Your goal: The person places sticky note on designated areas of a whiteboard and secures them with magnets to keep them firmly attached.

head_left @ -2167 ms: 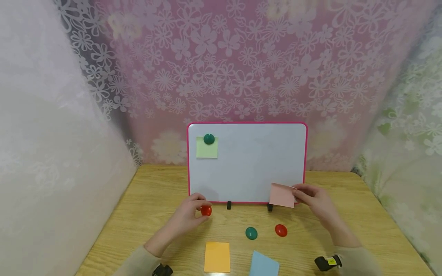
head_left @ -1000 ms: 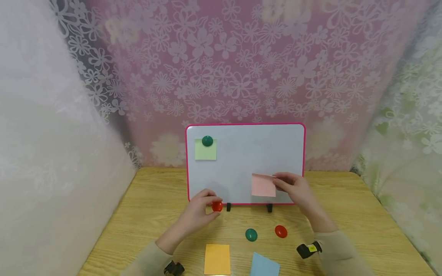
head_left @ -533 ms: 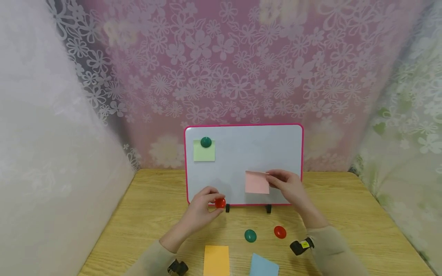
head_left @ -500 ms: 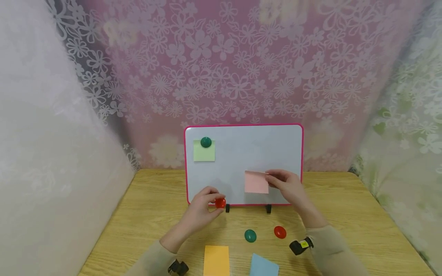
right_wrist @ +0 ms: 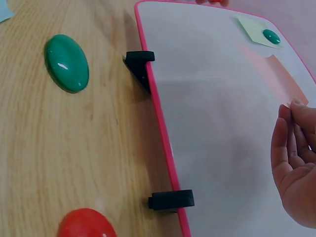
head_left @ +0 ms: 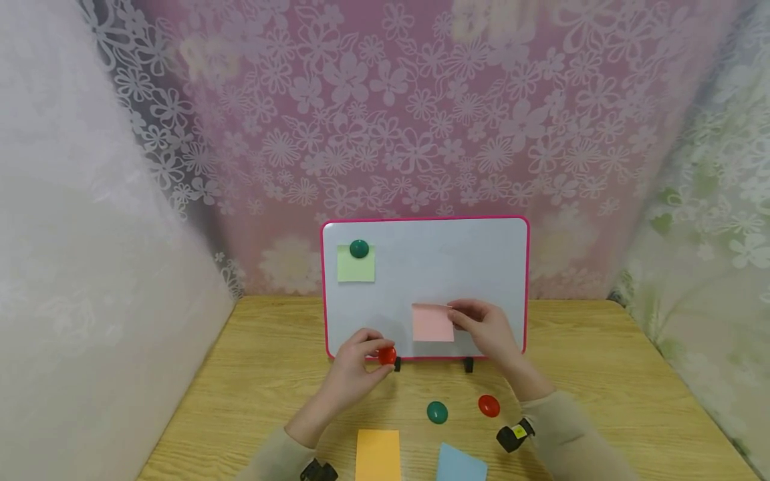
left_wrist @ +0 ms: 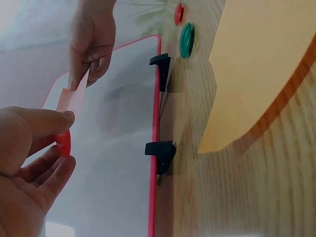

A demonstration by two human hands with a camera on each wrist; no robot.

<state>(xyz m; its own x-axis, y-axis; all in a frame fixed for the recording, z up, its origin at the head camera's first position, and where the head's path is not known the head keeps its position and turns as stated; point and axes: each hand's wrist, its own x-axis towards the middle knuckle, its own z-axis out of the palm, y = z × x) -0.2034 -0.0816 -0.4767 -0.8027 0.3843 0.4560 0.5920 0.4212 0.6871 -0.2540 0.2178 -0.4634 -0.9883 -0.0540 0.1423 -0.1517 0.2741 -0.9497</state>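
My left hand [head_left: 353,371] pinches a round red magnet [head_left: 388,355] between thumb and fingers, in front of the whiteboard's lower edge. In the left wrist view the same magnet [left_wrist: 63,143] shows edge-on. With thumb and fingertips my right hand [head_left: 488,329] holds a pink sticky note [head_left: 432,323] by its right side, before the pink-framed whiteboard [head_left: 469,260]. Whether the note touches the board, I cannot tell. Seen from the right wrist, the note [right_wrist: 285,79] bends slightly. A light green note [head_left: 355,270] hangs at the board's upper left under a green magnet [head_left: 359,249].
On the wooden table [head_left: 271,347] lie a green magnet [head_left: 437,412] and a red magnet [head_left: 489,405]. Nearer to me are an orange note [head_left: 377,454] and a blue note [head_left: 461,463]. Black feet [head_left: 468,365] support the board. A floral wall covering [head_left: 415,133] rises behind it.
My right hand has carried the pink note leftward across the board, first up, then slightly down. The left hand has shifted right with the red magnet, so the two hands are closer together.
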